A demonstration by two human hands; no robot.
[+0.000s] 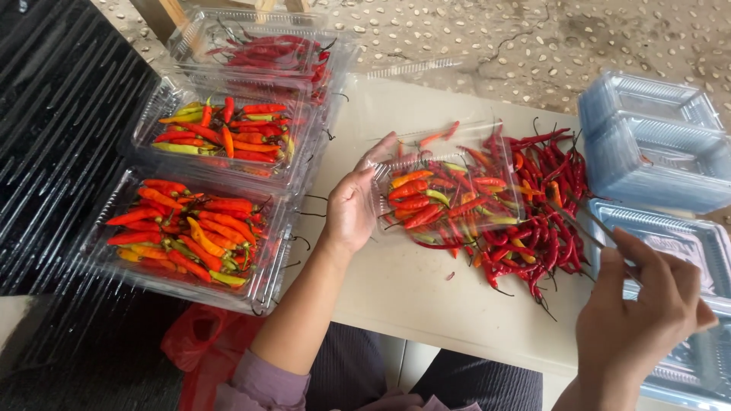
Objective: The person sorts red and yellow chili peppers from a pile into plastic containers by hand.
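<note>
- Chillies everywhere on a pale table (411,297), head view looking down.
- Left hand (352,204): fingers spread and curled against the left edge of a clear plastic tray (449,183), gripping that edge; tray sits mid-table and looks tilted up on its far side.
- Tray contents: mixed red, orange and a few green chillies, partly filling it.
- Right hand (636,312): lower right, clenched around thin metal tongs (590,224); tong tips point up-left into the loose chilli pile (537,221).
- Loose pile: mostly dark red chillies with long stems, lying on the table just right of the held tray, touching its right side.
- Left side of the table: three filled clear boxes in a row going away from the person: near box (190,236) with red, orange and yellow-green chillies, middle box (225,137) with the same mix, far box (266,49) mostly red.
- Right edge: stack of empty clear trays (655,141), more empty ones below it near the right hand.
- Red plastic bag (202,346) under the near box, by the person's left arm.
- Pebbled floor (495,38) beyond the table.
</note>
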